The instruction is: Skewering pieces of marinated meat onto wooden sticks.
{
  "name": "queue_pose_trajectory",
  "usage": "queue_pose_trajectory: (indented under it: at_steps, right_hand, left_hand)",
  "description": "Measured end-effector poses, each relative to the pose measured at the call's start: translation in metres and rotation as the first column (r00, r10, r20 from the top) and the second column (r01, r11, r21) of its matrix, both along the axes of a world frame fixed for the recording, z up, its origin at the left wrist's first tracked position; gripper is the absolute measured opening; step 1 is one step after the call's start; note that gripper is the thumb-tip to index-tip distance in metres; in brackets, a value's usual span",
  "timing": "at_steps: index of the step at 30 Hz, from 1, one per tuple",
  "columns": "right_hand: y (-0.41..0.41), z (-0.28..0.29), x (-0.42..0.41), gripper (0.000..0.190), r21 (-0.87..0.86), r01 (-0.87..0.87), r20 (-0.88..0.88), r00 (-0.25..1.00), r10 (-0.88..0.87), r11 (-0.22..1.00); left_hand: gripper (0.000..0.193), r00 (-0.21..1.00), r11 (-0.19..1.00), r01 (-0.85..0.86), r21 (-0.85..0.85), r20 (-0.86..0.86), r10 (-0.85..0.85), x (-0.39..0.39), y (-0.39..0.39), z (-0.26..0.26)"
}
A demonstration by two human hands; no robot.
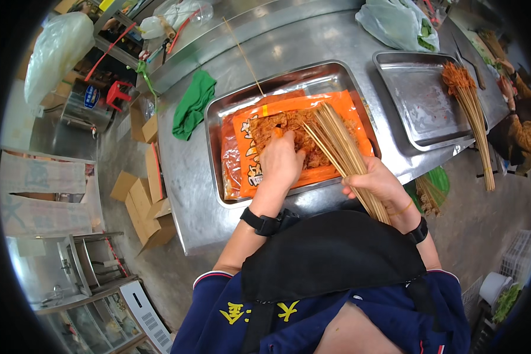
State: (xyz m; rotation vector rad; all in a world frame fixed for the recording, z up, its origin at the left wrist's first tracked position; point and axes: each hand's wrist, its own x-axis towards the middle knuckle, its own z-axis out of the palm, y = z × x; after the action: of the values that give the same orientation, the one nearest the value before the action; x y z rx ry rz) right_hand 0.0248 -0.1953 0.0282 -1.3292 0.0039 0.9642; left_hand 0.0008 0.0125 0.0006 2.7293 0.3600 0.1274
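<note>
My right hand (376, 183) is closed around a thick bundle of bamboo skewers (345, 150), whose upper ends lie over the seasoned food pieces (309, 152). With bent fingers, my left hand (281, 159) touches the food at its left part; whether it pinches a piece cannot be told. The reddish food rests on an orange printed plastic bag (248, 181) inside a deep stainless steel tray (292, 191). Another packed bag (231, 163) lies beneath it. One single skewer (243, 55) leans out over the tray's far rim.
A green cloth (194, 106) lies left of the tray. To the right are a shallower metal tray (407, 106) and loaded skewers (469, 106) across its edge, with a knife (478, 73) behind. Another person's arm (509, 93) shows at the far right. Cardboard boxes (141, 208) stand on the floor.
</note>
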Motion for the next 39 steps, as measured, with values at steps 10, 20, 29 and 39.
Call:
queue_pose_trajectory:
  at_steps: [10, 20, 29, 39]
  right_hand:
    - [-0.001, -0.004, 0.0, 0.021, 0.018, -0.03, 0.016, 0.999, 0.03, 0.999]
    - [0.005, 0.006, -0.002, 0.021, -0.047, -0.077, 0.05, 0.996, 0.079, 0.996]
    - [0.005, 0.005, -0.002, 0.017, -0.019, -0.076, 0.018, 0.997, 0.076, 0.997]
    - [0.004, 0.001, -0.002, 0.015, 0.001, -0.06, 0.01, 0.998, 0.06, 0.998]
  left_hand:
    - [0.013, 0.977, 0.447, -0.103, -0.888, -0.007, 0.212, 0.004, 0.037, -0.008]
    - [0.022, 0.977, 0.432, -0.192, -0.881, -0.131, 0.166, -0.005, 0.055, 0.0]
    - [0.019, 0.975, -0.442, -0.05, -0.896, -0.14, 0.174, -0.006, 0.048, -0.003]
    - [0.018, 0.951, -0.229, -0.054, -0.972, -0.12, 0.284, 0.003, 0.026, -0.002]
